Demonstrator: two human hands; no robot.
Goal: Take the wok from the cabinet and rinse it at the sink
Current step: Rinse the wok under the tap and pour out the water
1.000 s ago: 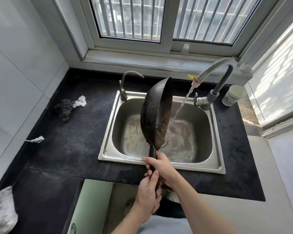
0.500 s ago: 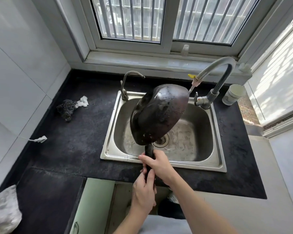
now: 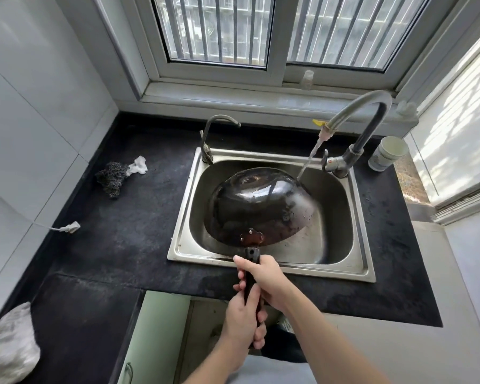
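Black surface (image 3: pixel 117 239) round the sink (image 3: pixel 181 245), where the wok (image 3: pixel 258 206), out of the cabinet, hangs bottom-up under the running tap (image 3: pixel 358 112), left hand (image 3: pixel 243 320) and right hand (image 3: pixel 266 275) with fingers (image 3: pixel 241 275) curled round its handle (image 3: pixel 252 254); rinsing looks underway, unfinished

A black speckled stone bench (image 3: pixel 117 231) runs under a white-framed window with grey bars (image 3: pixel 214 29). On the left part of the bench lies a dark wire scrubbing ball (image 3: pixel 112 177), and a small crumpled white scrap (image 3: pixel 138 165) touches it. Nearer the white tiled wall (image 3: pixel 39 92), a small white plug on a thin white cord (image 3: pixel 72 227) rests on the bench. A round white cup (image 3: pixel 388 153) stands at the far right, in the sun. A tiny clear bottle (image 3: pixel 307 79) stands upright on the window ledge. A rumpled grey-white cloth (image 3: pixel 9 347) sits at the near left corner.
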